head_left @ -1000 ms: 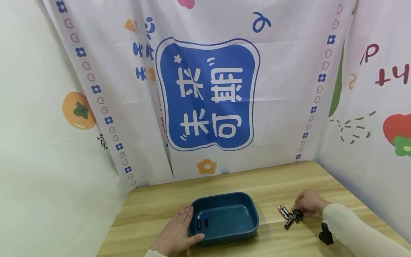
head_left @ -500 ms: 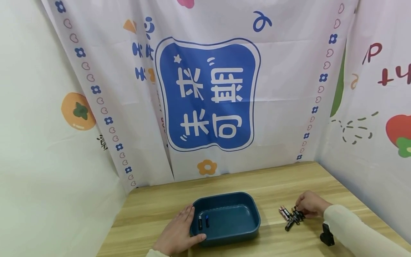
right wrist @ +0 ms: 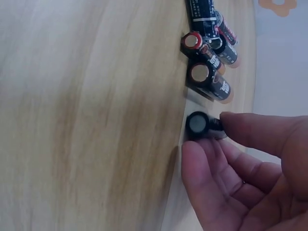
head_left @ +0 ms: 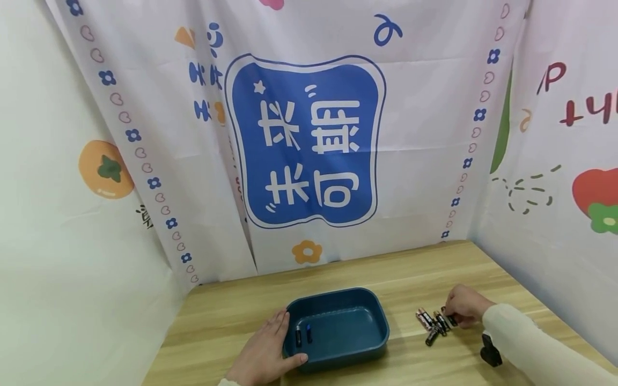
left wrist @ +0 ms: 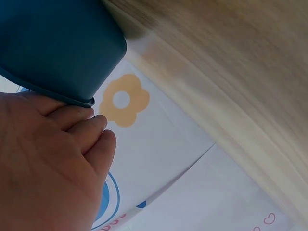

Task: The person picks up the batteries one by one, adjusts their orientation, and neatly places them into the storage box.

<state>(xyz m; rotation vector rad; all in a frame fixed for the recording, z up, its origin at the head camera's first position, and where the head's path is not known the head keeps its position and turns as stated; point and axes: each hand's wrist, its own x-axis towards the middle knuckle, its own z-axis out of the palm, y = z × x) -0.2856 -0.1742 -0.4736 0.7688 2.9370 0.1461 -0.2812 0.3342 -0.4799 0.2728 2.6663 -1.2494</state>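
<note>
A dark blue-green plastic bin [head_left: 347,348] stands on the table, with two small batteries [head_left: 298,336] lying at its left end. My left hand [head_left: 260,351] rests on the bin's left rim, fingers stretched along the outside and thumb on the near edge. On the right, my right hand [head_left: 465,306] is beside a loose group of batteries [head_left: 426,319]. Seen from the right wrist, thumb and fingers pinch a black battery [right wrist: 198,124] close over the wood, a little apart from the others. Its far side is hidden by the fingers.
The wood-grain table [head_left: 232,311] ends at a white printed cloth [head_left: 415,203] hung behind it. More cloth walls stand at left and right. A black wrist camera [head_left: 490,351] sits under the right sleeve [head_left: 541,343].
My right hand has drawn a battery slightly away from the group, and the batteries there have spread a little. The left hand keeps its place on the bin. The head view has shifted slightly.
</note>
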